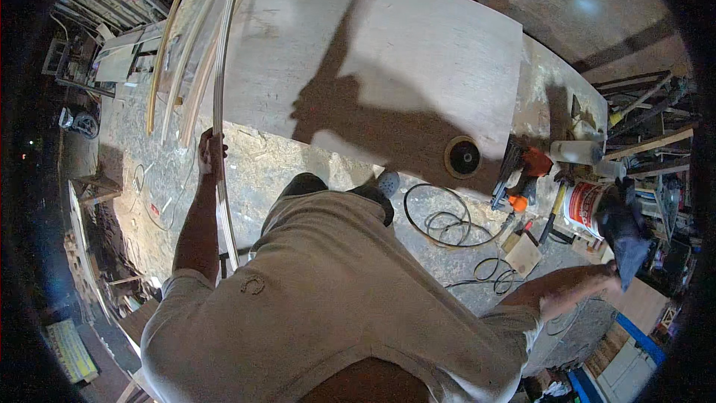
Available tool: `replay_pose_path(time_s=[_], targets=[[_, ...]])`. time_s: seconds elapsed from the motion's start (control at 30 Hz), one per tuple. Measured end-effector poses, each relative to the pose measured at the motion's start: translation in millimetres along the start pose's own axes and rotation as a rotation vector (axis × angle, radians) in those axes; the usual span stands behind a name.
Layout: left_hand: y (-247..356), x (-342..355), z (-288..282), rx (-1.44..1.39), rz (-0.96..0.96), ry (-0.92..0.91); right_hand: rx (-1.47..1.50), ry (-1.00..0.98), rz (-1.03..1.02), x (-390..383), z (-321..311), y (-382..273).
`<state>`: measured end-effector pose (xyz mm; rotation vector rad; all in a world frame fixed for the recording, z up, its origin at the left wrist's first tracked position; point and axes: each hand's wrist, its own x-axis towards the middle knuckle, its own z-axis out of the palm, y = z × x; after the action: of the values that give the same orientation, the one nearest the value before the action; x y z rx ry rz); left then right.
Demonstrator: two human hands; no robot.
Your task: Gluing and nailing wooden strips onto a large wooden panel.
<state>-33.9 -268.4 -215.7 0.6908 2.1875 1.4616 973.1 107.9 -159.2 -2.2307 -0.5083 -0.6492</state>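
From where I stand, what matters is how the grooved wooden moulding (218, 104) lies against the left hand (213, 152). Its long axis runs from far to near, with a slight bow, down the person's left side; the far end passes out of view, and the near end comes down beside the left forearm. The left hand is closed round it, fingers wrapped over, gripping it partway along, so there is length both beyond the fist and back toward the body. How steeply it tilts I can't tell.

The right hand (610, 277) is well apart, out at the near right, closed on a dark cloth (628, 242) that hangs beside a white and red bucket (585, 207). The left is plainly the nearer hand to the moulding.

Just left of the moulding, a yellowish strip (161, 52) and paler ones run roughly the same way. To its right spreads a plywood sheet (447, 52), with a round disc (462, 157) near its near right corner and an orange and black power tool (533, 162) just beyond. Cable (451, 242) loops across the floor nearer the person.
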Motion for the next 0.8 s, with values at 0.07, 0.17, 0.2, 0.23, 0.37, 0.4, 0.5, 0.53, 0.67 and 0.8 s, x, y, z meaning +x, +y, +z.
replay_pose_path(time_s=[0.07,0.17,0.2,0.23,0.37,0.4,0.5,0.53,0.67,0.8], targets=[[2,-1,-3,-0.003,-0.031,0.034,0.314,0.146,0.012,0,-48,-16],[-12,-6,-22,0.004,0.007,0.059,0.764,0.270,-0.006,-20,-105,-53],[-19,-14,-34,-0.035,0.037,0.057,0.904,0.291,-0.024,-33,-114,-73],[-22,-22,-45,-0.046,0.043,0.074,1.019,0.294,-0.029,-49,-120,-95],[-9,-61,-83,-0.041,0.083,0.169,1.280,0.150,-0.017,-158,-104,-198],[-4,-72,-95,-0.034,0.062,0.195,1.291,0.010,-0.048,-206,-87,-225],[30,-99,-125,-0.084,0.029,0.245,1.209,-0.702,-0.432,-461,-34,-271],[43,-109,-136,-0.102,0.074,0.241,1.219,-1.044,-0.590,-572,-56,-276],[86,-155,-178,-0.117,0.175,0.365,1.768,-1.950,-1.441,-845,-355,-218],[112,-205,-235,-0.127,0.166,0.516,2.463,-2.418,-2.149,-874,-593,-169]])
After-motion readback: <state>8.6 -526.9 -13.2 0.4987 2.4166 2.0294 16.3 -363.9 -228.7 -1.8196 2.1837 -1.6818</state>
